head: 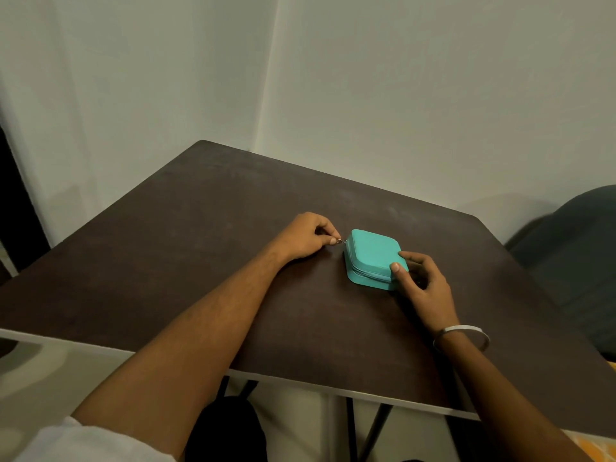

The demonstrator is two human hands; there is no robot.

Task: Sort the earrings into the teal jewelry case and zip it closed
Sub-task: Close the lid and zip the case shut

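Teal jewelry case (373,258) is sitting shut on the dark table (200,261), lid down on base, somewhat right of the middle and well in from the near edge, one corner turned toward the person.

Nearest, the right hand (423,281) is bracing the case's near right corner: the thumb is lying on the lid, the forefinger is reaching across the top edge, and the other fingers are curling behind the side wall, so it is gripping the case loosely to steady it. A plain metal bangle (461,336) is circling that wrist.

Farther on, at the case's left corner, the left hand (306,236) is pinching the small metal zipper pull (340,241) between thumb and forefinger, the remaining fingers folded in.

Judging by this, the sorting seems finished: no earrings are lying on the table, and the lid is down. The zipping is the step in hand. The zip line along the near side is looking closed, so the run may be nearly done, or only starting from that corner; I cannot tell which.

The case's contents are hidden, so whether the earrings are inside is not showing. The zip along the far sides is out of sight, and the slider itself is too small to place exactly.
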